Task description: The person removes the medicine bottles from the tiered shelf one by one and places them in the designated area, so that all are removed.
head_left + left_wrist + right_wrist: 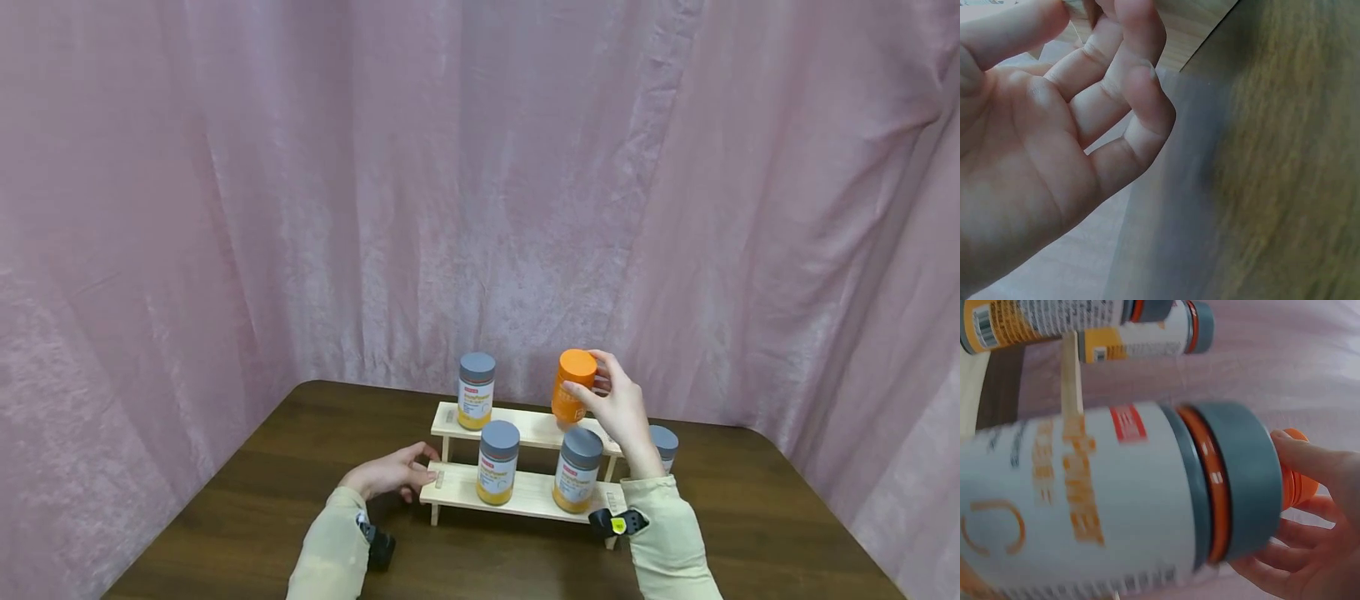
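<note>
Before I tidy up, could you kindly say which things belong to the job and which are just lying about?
Job, it seems: orange jar in the right fingers, wooden rack, three gray-lidded jars on it.
Apparently just about: fourth gray-lidded jar beside the rack, pink curtain.

The rack stands on the bench (300, 467), before the curtain (480, 208). Its upper shelf (525, 425) lies behind its lower shelf (536, 490). Upper shelf: rear jar (476, 393) at left; held jar (567, 392), in the right hand (621, 408), at right, shelf contact indeterminate. Lower shelf: left hand (393, 472) at left end, front-left jar (498, 462), front-right jar (577, 471). Outer jar (665, 442): right of the rack, partly behind the right forearm (663, 525).
</note>
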{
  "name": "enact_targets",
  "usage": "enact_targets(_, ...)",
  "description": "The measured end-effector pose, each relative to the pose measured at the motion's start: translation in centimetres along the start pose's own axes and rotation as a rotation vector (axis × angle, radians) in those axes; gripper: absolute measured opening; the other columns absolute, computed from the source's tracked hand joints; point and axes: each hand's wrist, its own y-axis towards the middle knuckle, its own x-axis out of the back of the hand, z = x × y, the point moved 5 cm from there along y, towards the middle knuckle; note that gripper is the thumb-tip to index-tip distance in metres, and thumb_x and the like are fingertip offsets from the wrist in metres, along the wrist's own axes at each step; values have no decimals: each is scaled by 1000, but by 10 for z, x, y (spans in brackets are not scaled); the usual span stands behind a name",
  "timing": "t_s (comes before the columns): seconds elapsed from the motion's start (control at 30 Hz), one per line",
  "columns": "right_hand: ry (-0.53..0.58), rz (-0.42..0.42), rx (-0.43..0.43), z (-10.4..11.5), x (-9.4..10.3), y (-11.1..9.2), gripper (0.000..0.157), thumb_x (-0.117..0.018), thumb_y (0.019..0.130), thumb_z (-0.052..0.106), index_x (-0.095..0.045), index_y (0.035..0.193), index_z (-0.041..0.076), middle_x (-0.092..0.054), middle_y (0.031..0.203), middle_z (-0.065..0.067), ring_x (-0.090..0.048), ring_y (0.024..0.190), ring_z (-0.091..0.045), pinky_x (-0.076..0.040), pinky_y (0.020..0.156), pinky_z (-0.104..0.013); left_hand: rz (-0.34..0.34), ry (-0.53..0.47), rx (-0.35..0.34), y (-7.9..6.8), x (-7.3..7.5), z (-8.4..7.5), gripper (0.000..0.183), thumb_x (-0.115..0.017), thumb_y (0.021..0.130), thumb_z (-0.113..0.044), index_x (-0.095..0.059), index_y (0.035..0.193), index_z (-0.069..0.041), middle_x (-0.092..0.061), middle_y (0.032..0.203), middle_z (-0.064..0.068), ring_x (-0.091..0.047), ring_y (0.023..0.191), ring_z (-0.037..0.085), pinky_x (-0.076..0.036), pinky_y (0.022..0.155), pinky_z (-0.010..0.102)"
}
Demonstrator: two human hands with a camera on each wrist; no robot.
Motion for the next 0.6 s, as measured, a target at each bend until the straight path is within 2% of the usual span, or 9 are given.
enact_targets(0.2, 33, -26, -53, -16, 14, -3, 66, -73, 87, 28, -42, 142, 11, -58, 132, -24, -61, 116, -40, -50, 96, -50, 3, -26, 1, 0, -1, 2, 40, -59, 95, -17, -38, 125, 0, -65, 87, 1, -59, 70, 12, -44, 62, 26)
enact_targets(0.5, 78, -103, -89, -30, 42, -12, 65, -73, 87, 29, -42, 142, 11, -55, 135, -21, -59, 120, -36, -47, 101, -46, 1, -14, 9, -1, -1, 0, 42, -59, 95, -18, -38, 127, 1, -67, 96, 5, -61, 76, 12, -46, 64, 27)
enact_targets(0.53, 77, -110, -95, -32, 45, -13, 65, -72, 87, 30, -42, 142, 12, -54, 135, -21, -58, 120, -36, -48, 101, -43, 1, -12, 9, -1, -1, 0, 42, -59, 95, -18, -38, 127, 1, -67, 96, 6, -61, 76, 12, -46, 64, 27)
enact_targets(0.6, 77, -123, -110, -37, 50, -16, 66, -72, 87, 31, -42, 142, 13, -54, 136, -19, -58, 121, -34, -49, 98, -29, -1, -9, 9, -1, -1, 0, 42, -59, 95, -19, -38, 127, 0, -67, 97, 6, -62, 77, 12, -47, 64, 27)
